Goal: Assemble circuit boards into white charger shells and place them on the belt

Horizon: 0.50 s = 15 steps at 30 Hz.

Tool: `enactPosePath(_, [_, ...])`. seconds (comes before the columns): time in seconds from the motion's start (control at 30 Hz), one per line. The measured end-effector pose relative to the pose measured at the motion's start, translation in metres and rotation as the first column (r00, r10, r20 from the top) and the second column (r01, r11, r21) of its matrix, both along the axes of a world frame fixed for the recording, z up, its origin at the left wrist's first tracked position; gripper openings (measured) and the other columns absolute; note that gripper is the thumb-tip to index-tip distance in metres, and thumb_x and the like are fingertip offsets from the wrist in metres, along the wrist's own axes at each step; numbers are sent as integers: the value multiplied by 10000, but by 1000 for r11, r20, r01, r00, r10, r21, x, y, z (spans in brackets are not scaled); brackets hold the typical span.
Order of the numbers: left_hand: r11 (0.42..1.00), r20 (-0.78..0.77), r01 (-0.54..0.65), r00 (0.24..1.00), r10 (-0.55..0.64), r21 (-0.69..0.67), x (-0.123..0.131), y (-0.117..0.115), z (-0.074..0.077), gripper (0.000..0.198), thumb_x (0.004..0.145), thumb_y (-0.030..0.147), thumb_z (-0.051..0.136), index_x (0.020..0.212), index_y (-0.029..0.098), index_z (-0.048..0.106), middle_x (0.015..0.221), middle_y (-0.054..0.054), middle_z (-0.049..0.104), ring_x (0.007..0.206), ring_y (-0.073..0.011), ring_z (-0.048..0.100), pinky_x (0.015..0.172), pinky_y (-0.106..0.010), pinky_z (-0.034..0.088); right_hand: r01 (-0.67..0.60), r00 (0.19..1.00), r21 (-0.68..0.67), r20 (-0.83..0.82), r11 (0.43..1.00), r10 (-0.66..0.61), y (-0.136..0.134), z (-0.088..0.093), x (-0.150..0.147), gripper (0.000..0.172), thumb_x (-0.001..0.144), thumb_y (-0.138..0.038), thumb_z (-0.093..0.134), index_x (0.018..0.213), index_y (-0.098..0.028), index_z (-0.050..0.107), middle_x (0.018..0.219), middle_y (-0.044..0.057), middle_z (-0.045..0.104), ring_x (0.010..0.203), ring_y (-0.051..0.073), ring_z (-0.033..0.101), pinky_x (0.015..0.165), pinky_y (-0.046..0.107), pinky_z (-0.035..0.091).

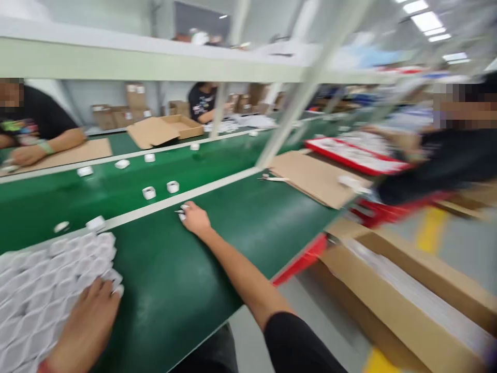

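My right hand reaches far forward over the green work surface, its fingers closed round a small white piece at the white dividing strip. My left hand rests with fingers flat on the near edge of a white honeycomb tray of small white parts at the lower left. Two small white parts ride on the green conveyor belt just beyond my right hand. The picture is smeared by motion.
More white parts lie along the belt. A person sits at the far left, another at the back, and a third in black at the right by a red tray. Cardboard sheets and an open carton are on the right.
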<state>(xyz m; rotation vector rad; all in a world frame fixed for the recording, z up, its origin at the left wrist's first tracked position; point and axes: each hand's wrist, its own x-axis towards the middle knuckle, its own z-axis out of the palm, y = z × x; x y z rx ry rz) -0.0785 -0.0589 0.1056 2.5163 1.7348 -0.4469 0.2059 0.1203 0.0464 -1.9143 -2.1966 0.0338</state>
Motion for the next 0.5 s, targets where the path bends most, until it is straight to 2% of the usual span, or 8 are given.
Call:
enactPosePath(0.03, [1000,-24,-3,1000,3,15,3,-1,2,540,707,-48,430,1164,126,658,1246,-156,573,1196,-335,493,1000,-452,408,-8,1000,-1,-2,1000,8,0,-2,0,276,949,-259,476,1173,-172,612,1233,111,556,988,228,621,838,311,522])
enactPosePath(0.13, [992,-13,-119,993,120,48,12,3,6,450,726,-75,371,1012,95,674,1112,-161,589,1055,-312,542,928,-436,450,-36,999,6,-6,999,36,7,-12,0,302,952,-243,454,1198,-159,607,1260,126,543,1000,247,623,834,319,518])
enactPosePath(0.2, [984,21,-171,985,170,44,14,7,6,399,735,-66,383,966,85,671,1060,-161,591,1029,-313,540,906,-432,461,-57,998,15,-5,998,57,10,-21,2,319,949,-245,446,1204,-143,609,1274,137,537,986,265,628,811,339,524])
enactPosePath(0.3, [980,76,-187,980,182,60,14,9,5,332,776,-31,400,930,91,668,1015,-154,594,1019,-319,528,886,-437,465,-53,997,85,54,995,48,12,-32,4,339,939,-267,462,1209,-137,620,1257,145,551,931,266,643,758,353,539])
enactPosePath(0.4, [962,120,-248,965,234,117,14,9,1,279,760,-6,454,931,90,653,993,-156,582,992,-316,520,877,-440,461,-54,993,106,108,993,42,13,-36,5,356,937,-301,475,1219,-140,621,1249,138,560,897,267,652,701,352,548])
enactPosePath(0.5, [929,160,-337,936,313,151,13,11,-2,225,769,41,500,923,80,660,1004,-167,566,1005,-318,506,897,-448,444,-45,995,112,95,993,34,14,-40,6,344,935,-328,480,1198,-177,642,1236,132,575,858,269,659,645,357,543])
